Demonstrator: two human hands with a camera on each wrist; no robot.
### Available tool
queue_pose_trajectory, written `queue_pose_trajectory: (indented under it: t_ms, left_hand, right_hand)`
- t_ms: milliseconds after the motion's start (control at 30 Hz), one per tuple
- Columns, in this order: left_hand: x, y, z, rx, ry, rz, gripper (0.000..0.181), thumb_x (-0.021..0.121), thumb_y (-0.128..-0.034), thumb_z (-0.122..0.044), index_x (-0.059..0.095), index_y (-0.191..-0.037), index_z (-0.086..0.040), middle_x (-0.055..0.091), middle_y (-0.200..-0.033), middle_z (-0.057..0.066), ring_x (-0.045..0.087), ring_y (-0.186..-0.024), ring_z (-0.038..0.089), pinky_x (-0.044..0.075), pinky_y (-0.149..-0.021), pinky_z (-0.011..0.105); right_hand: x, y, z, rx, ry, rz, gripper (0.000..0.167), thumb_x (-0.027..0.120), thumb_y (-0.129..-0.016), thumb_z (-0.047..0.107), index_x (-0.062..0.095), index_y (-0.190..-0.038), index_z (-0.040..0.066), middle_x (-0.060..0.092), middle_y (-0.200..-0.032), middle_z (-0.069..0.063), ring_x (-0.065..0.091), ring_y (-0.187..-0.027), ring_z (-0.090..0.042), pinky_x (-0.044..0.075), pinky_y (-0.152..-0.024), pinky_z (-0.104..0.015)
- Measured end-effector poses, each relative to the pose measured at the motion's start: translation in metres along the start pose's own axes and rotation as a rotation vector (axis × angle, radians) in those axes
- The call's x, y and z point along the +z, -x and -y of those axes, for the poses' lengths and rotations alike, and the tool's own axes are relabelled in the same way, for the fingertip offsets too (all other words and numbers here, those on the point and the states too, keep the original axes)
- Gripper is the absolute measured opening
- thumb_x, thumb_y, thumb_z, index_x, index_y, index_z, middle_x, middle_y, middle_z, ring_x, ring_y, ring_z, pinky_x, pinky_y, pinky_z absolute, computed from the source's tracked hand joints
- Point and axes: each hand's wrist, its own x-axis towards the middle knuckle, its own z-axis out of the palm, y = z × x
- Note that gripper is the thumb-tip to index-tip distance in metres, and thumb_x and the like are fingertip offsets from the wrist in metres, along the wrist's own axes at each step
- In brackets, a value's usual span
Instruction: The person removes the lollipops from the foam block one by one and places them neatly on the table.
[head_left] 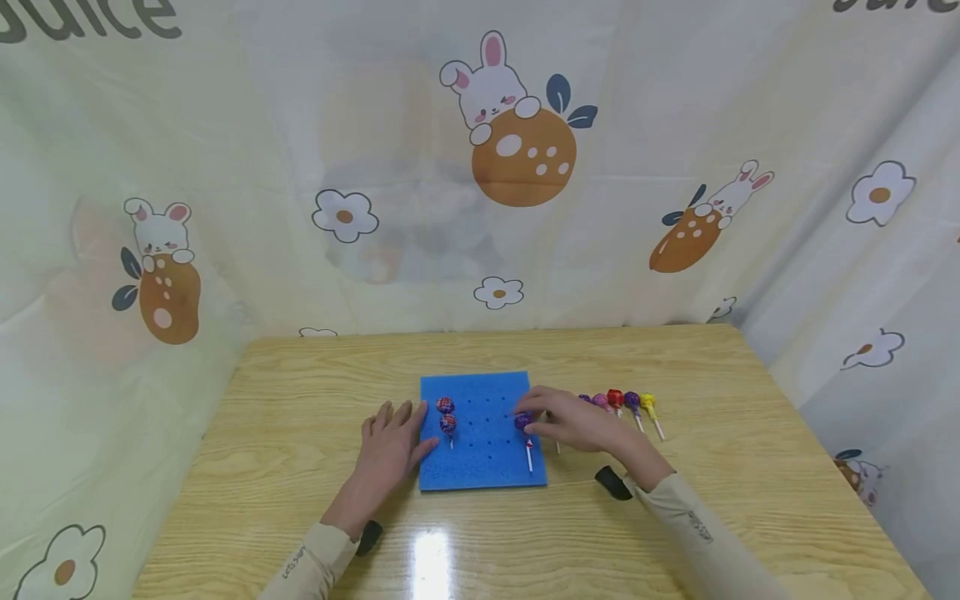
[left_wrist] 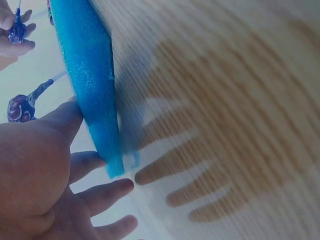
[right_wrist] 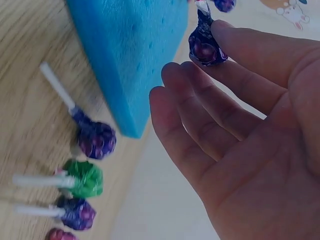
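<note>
A blue foam board (head_left: pixel 480 473) dotted with small holes lies on the table. My left hand (head_left: pixel 387 450) rests along its left edge with fingers spread and straight; in the left wrist view the thumb and a finger touch the foam. Over the board's right side, my right hand (head_left: pixel 576 422) pinches a purple-wrapped lollipop (right_wrist: pixel 206 50) by its head between thumb and index finger, the white stick pointing away from the palm. The other fingers are loosely bent. Two red-and-blue wrapped lollipops, one farther (head_left: pixel 446 405) and one nearer (head_left: pixel 447 423), stand at the board's left side.
Right of the board several lollipops lie in a row, among them a yellow one (head_left: pixel 648 401), a red one (head_left: pixel 615 397), a green one (right_wrist: pixel 86 179) and a purple one (right_wrist: pixel 96 140). A patterned curtain (head_left: pixel 405 275) hangs behind the wooden table (head_left: pixel 315 375).
</note>
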Motion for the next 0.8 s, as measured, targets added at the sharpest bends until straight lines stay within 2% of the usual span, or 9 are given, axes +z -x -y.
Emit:
queue_pose_trajectory:
  t_ms: [300,467,600,700,800]
  left_hand:
    - [-0.002,0.000,-0.001,-0.006,0.002,0.009,0.062,0.057,-0.1002,-0.047,0.045,-0.153,-0.015,0.045,-0.154,0.020,0.028,-0.147,0.050,0.027,-0.114,0.067]
    - [-0.002,-0.001,-0.002,-0.002,-0.013,0.007,0.062,0.056,-0.1004,-0.047,0.045,-0.153,-0.016,0.046,-0.154,0.019,0.029,-0.147,0.050,0.028,-0.114,0.067]
    - [-0.002,-0.002,-0.001,0.000,-0.013,0.008,0.062,0.056,-0.1004,-0.047,0.045,-0.153,-0.016,0.046,-0.154,0.019,0.030,-0.147,0.050,0.028,-0.114,0.067]
    - [-0.001,-0.002,-0.001,-0.004,-0.014,0.009,0.062,0.056,-0.1002,-0.047,0.045,-0.153,-0.016,0.046,-0.154,0.019,0.030,-0.147,0.050,0.028,-0.114,0.067]
    - [-0.001,-0.002,-0.001,-0.009,-0.014,0.013,0.062,0.057,-0.1000,-0.047,0.045,-0.153,-0.016,0.046,-0.154,0.019,0.030,-0.147,0.049,0.028,-0.113,0.067]
  right_hand:
    - [-0.012,0.016,-0.014,0.027,-0.016,-0.011,0.032,0.059,-0.102,0.021,0.065,-0.129,0.004,0.062,-0.130,-0.010,0.060,-0.118,-0.028,0.052,-0.099,-0.050]
    - [-0.021,0.027,-0.023,0.053,-0.012,-0.035,0.029,0.059,-0.102,0.019,0.066,-0.128,0.007,0.062,-0.129,-0.008,0.060,-0.117,-0.027,0.051,-0.097,-0.052]
    - [-0.026,0.035,-0.031,0.076,0.003,-0.049,0.027,0.059,-0.102,0.018,0.067,-0.126,0.009,0.062,-0.129,-0.008,0.061,-0.114,-0.024,0.053,-0.092,-0.045]
    - [-0.031,0.038,-0.035,0.090,0.005,-0.048,0.027,0.059,-0.102,0.017,0.066,-0.126,0.007,0.062,-0.128,-0.009,0.062,-0.109,-0.022,0.053,-0.086,-0.037]
    - [-0.036,0.043,-0.037,0.103,0.010,-0.051,0.028,0.059,-0.102,0.017,0.066,-0.127,0.005,0.063,-0.127,-0.011,0.061,-0.108,-0.022,0.053,-0.086,-0.036]
